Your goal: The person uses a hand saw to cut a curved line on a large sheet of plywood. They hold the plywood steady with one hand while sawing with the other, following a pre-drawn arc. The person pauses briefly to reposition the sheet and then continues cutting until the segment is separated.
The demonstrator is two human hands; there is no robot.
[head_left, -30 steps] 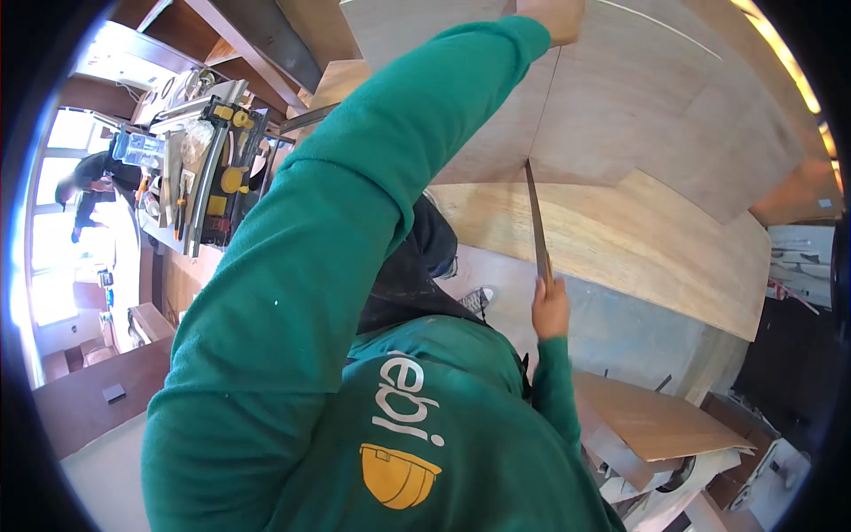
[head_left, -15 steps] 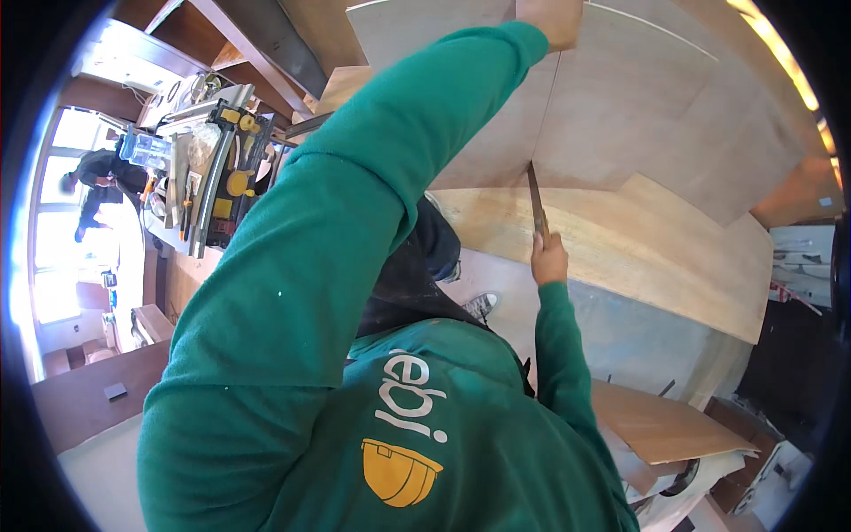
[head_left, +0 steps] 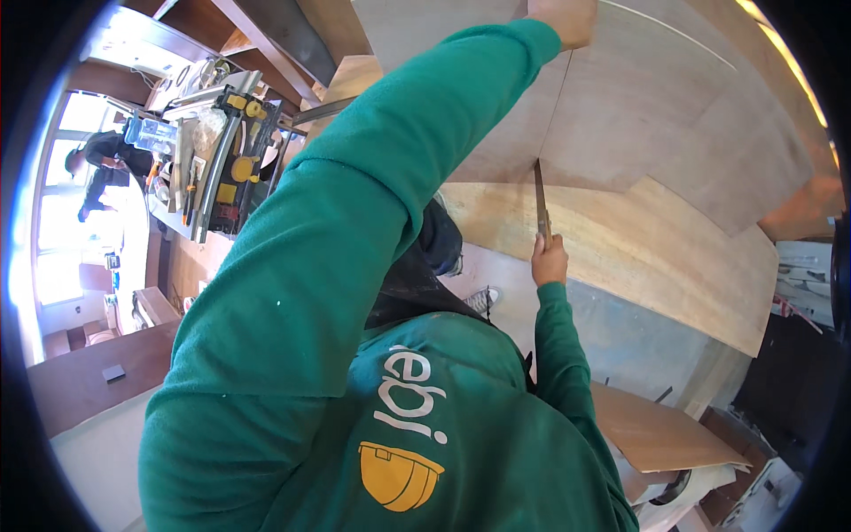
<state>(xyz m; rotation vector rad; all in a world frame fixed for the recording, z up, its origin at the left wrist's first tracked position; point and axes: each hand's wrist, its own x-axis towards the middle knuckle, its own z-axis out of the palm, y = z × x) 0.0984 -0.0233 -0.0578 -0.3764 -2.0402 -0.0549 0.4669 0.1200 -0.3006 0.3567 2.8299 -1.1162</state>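
My right hand (head_left: 550,260) is closed round the handle of a handsaw (head_left: 541,197). The saw's narrow dark blade points away from me, its far end at the near edge of a large grey-brown wood sheet (head_left: 612,115). From there a thin straight line runs up the sheet toward my left hand (head_left: 566,19). That hand rests against the sheet at the top of the view, with its fingers hidden or cut off by the frame. A pale plywood board (head_left: 647,235) lies below the sheet's near edge.
On the left, a workbench (head_left: 217,160) carries tools, clamps and a clear plastic container. Beyond it another person (head_left: 111,168) in dark clothes is by bright windows. Brown panels (head_left: 669,426) lean at the lower right. My shoe (head_left: 483,300) shows on the floor.
The whole view has shifted slightly, with the sheet appearing a little farther right. The saw stands a bit more upright in the picture. My left hand stays on the sheet.
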